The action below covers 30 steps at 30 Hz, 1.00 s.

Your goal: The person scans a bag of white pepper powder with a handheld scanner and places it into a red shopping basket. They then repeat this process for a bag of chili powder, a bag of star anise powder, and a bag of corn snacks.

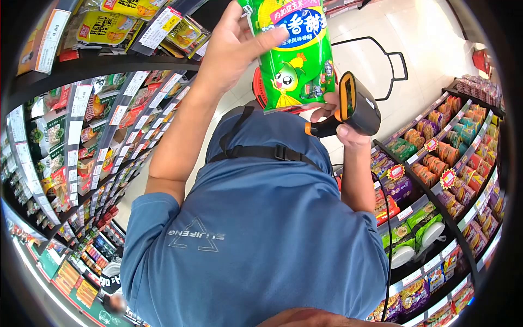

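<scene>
My left hand point(239, 49) grips a green plastic bag of corn-flavoured sausages point(297, 68) by its left side, thumb across the printed front. The bag hangs upright, with a cartoon corn figure low on it and its upper end cut off by the view. In my right hand point(351, 133) is a black and orange handheld barcode scanner point(359, 106). The fingers of that hand curl round the scanner close to the bag's lower right corner. Behind the bag shows part of a red basket point(258, 87), mostly hidden.
Shelves of packaged food point(60, 141) with price labels rise along the left. On the right stands a tiered rack of instant noodles point(430, 169). A black metal frame point(389, 52) extends over the pale tiled floor point(425, 27). A black cable point(388, 245) runs down my right side.
</scene>
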Available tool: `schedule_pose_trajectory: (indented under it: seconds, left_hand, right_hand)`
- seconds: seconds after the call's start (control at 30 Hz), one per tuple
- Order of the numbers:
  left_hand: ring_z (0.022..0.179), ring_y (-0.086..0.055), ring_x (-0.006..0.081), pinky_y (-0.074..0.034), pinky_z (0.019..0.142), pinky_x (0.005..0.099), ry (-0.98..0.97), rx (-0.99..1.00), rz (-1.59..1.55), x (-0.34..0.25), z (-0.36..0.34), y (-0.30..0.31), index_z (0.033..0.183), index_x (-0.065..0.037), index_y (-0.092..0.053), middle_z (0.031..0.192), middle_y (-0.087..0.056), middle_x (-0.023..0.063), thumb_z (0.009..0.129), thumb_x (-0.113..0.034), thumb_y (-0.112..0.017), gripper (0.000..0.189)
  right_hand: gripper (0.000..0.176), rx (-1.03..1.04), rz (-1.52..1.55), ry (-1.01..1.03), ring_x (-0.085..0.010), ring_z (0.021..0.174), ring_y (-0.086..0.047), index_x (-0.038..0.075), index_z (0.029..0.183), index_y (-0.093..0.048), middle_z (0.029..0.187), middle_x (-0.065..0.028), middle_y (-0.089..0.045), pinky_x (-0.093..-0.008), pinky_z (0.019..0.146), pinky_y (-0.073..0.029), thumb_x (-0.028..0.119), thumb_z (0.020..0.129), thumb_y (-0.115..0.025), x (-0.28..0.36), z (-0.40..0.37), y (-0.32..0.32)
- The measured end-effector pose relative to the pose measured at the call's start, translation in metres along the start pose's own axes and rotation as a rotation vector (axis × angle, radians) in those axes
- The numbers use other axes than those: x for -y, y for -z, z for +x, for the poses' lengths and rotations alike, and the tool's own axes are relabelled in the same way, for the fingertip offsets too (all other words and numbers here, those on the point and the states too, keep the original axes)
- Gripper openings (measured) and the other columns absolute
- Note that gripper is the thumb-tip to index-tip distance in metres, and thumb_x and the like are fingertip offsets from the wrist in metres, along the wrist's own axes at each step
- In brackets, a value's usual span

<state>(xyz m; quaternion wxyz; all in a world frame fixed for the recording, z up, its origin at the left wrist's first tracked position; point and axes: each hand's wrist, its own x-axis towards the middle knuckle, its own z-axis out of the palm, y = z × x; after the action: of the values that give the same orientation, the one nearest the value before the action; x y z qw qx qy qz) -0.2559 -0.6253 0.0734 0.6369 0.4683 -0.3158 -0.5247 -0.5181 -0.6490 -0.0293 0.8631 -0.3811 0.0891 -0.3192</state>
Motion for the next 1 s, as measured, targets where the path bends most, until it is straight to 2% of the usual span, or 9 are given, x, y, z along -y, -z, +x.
schedule_pose_trajectory:
  seconds: [0.07, 0.17, 0.27, 0.4, 0.5, 0.57, 0.6, 0.7, 1.0]
  left_hand:
    - [0.12, -0.053, 0.0194, -0.046, 0.1, 0.0338, -0.011, 0.075, 0.028, 0.006, 0.001, 0.006, 0.143, -0.002, -0.026, 0.131, -0.052, 0.0124, 0.083, -0.003, -0.076, 0.078]
    - [0.119, -0.054, 0.02, -0.047, 0.099, 0.0342, 0.056, 0.019, 0.039, 0.005, 0.0, -0.001, 0.143, -0.002, -0.026, 0.13, -0.053, 0.0125, 0.084, -0.004, -0.074, 0.076]
    - [0.117, -0.056, 0.0213, -0.048, 0.099, 0.0349, 0.058, -0.006, -0.079, 0.016, 0.003, 0.0, 0.142, -0.001, -0.029, 0.129, -0.053, 0.0132, 0.083, 0.001, -0.072, 0.073]
    - [0.116, -0.057, 0.0226, -0.049, 0.098, 0.0352, 0.09, -0.035, -0.17, 0.022, 0.006, 0.007, 0.144, -0.002, -0.029, 0.128, -0.055, 0.0133, 0.082, 0.003, -0.071, 0.075]
    - [0.116, -0.058, 0.0238, -0.05, 0.097, 0.0355, 0.124, -0.052, -0.194, 0.025, 0.009, 0.013, 0.147, -0.003, -0.027, 0.128, -0.055, 0.0138, 0.083, 0.001, -0.071, 0.077]
    - [0.103, -0.064, 0.0164, -0.051, 0.093, 0.0321, 0.005, -0.063, -0.07, 0.035, 0.01, 0.018, 0.128, 0.002, -0.048, 0.116, -0.064, 0.0118, 0.093, -0.013, -0.063, 0.041]
    - [0.109, -0.063, 0.0197, -0.05, 0.097, 0.0349, 0.034, -0.016, -0.11, 0.036, 0.012, 0.026, 0.133, 0.002, -0.042, 0.121, -0.062, 0.0134, 0.089, -0.01, -0.067, 0.051]
    - [0.11, -0.063, 0.0193, -0.05, 0.097, 0.0349, 0.078, -0.019, -0.117, 0.041, 0.012, 0.034, 0.132, 0.002, -0.043, 0.121, -0.062, 0.0132, 0.09, -0.01, -0.066, 0.05]
    - [0.11, -0.062, 0.0205, -0.049, 0.098, 0.0356, 0.053, -0.027, -0.142, 0.043, 0.008, 0.028, 0.133, -0.002, -0.044, 0.121, -0.062, 0.0112, 0.089, -0.01, -0.067, 0.051]
  right_hand:
    - [0.07, 0.019, 0.044, 0.008, -0.0451, 0.112, -0.059, -0.004, 0.137, -0.047, 0.135, -0.0194, -0.054, -0.0441, 0.083, -0.057, 0.013, 0.073, -0.07, 0.0, 0.002, 0.003]
    - [0.072, 0.038, 0.058, -0.002, -0.0467, 0.111, -0.059, -0.004, 0.139, -0.045, 0.131, -0.0203, -0.056, -0.0405, 0.081, -0.058, 0.014, 0.073, -0.068, 0.005, 0.004, 0.002]
    - [0.08, 0.123, 0.119, 0.048, -0.0435, 0.106, -0.063, -0.006, 0.144, -0.033, 0.134, -0.0278, -0.052, -0.0479, 0.091, -0.052, 0.013, 0.074, -0.065, 0.003, -0.001, 0.011]
    - [0.073, 0.126, 0.06, -0.011, -0.0478, 0.115, -0.057, -0.003, 0.138, -0.046, 0.128, -0.03, -0.054, -0.041, 0.083, -0.058, 0.021, 0.073, -0.068, 0.014, 0.0, 0.008]
    - [0.073, 0.098, -0.019, -0.034, -0.0488, 0.121, -0.051, -0.004, 0.137, -0.046, 0.131, -0.0352, -0.048, -0.0441, 0.092, -0.053, 0.024, 0.074, -0.069, 0.02, 0.006, -0.002]
    - [0.073, 0.139, -0.096, 0.022, -0.0492, 0.127, -0.045, -0.005, 0.137, -0.045, 0.137, -0.0364, -0.042, -0.047, 0.099, -0.047, 0.026, 0.075, -0.069, 0.021, 0.009, -0.008]
    - [0.076, 0.138, -0.084, 0.014, -0.049, 0.13, -0.043, -0.007, 0.137, -0.044, 0.141, -0.0375, -0.037, -0.0477, 0.101, -0.044, 0.03, 0.075, -0.069, 0.019, 0.008, -0.006]
    - [0.079, 0.196, -0.1, 0.0, -0.0393, 0.13, -0.047, -0.006, 0.141, -0.038, 0.142, -0.0314, -0.041, -0.044, 0.1, -0.045, 0.029, 0.079, -0.071, 0.022, 0.01, -0.006]
    - [0.081, 0.224, -0.15, -0.032, -0.0364, 0.122, -0.054, -0.007, 0.141, -0.037, 0.135, -0.0289, -0.05, -0.046, 0.099, -0.044, 0.027, 0.078, -0.075, 0.02, 0.008, -0.001]
